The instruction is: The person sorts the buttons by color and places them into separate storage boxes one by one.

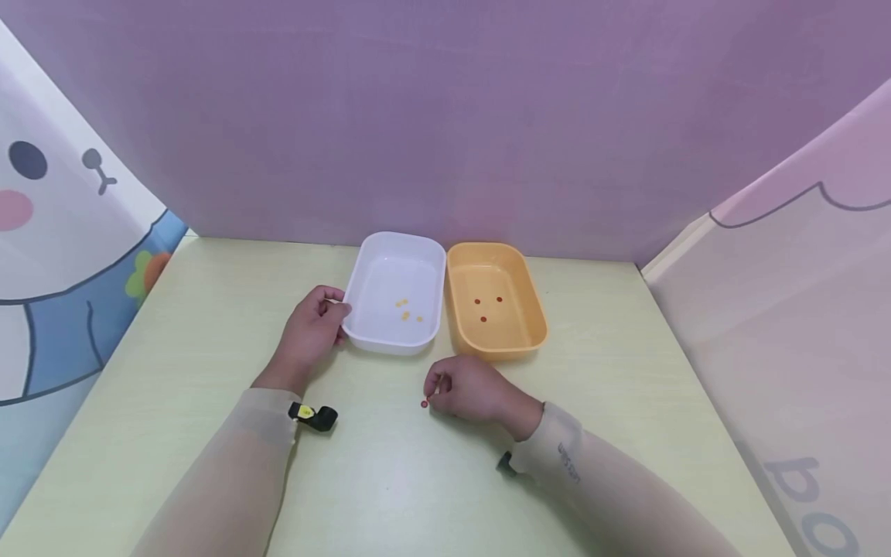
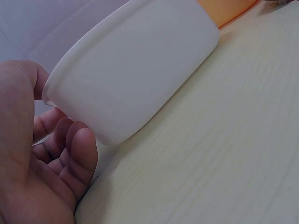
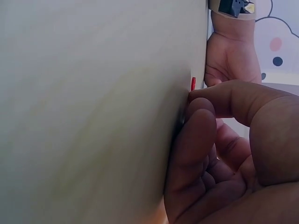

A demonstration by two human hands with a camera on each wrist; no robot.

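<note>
With its thumb over the rim and its other fingers bent at the outer side, my left hand [image 1: 315,331] grips the left edge of a white plastic tray [image 1: 360,267]. Several small yellow pieces [image 1: 406,316] lie in that tray. Low over the table, my right hand [image 1: 472,389] has its fingers curled, with thumb and forefinger tips beside a small red disc [image 1: 425,404]. The disc appears flat on the table in the right wrist view; whether the fingertips pinch its edge is unclear. Three red discs [image 1: 483,319] lie in an orange tray [image 1: 534,309].
The two trays stand side by side near the back of the pale wooden table [image 1: 390,495]. A purple backdrop [image 1: 431,131] rises right behind them. Printed cloth panels [image 1: 56,263] flank the table at left and right. A black band device [image 1: 316,418] sits on the left wrist.
</note>
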